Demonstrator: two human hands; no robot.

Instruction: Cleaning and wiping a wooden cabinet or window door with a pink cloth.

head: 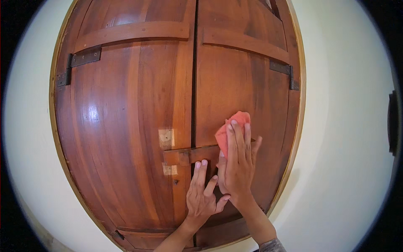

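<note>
A pair of varnished wooden shutters fills the view, a left panel (pixel 107 151) and a right panel (pixel 226 85) with a dark gap between them. Under the fingers of my right hand (pixel 239 167) a coral-red cloth (pixel 223 135) is pressed flat on the right panel, just above a wooden crossbar latch (pixel 201 154). The hand covers part of the latch's right side. Lower and to the left, my left hand (pixel 201 195) has its fingers spread, the fingertips at the latch's lower edge near the gap. It holds nothing.
Wooden battens (pixel 135 33) cross both panels higher up. Dark metal hinges (pixel 85 57) sit at the outer sides. Two pale unvarnished patches, one above (pixel 166 138) and one below the latch, mark the left panel. White wall (pixel 340 126) surrounds the wooden frame.
</note>
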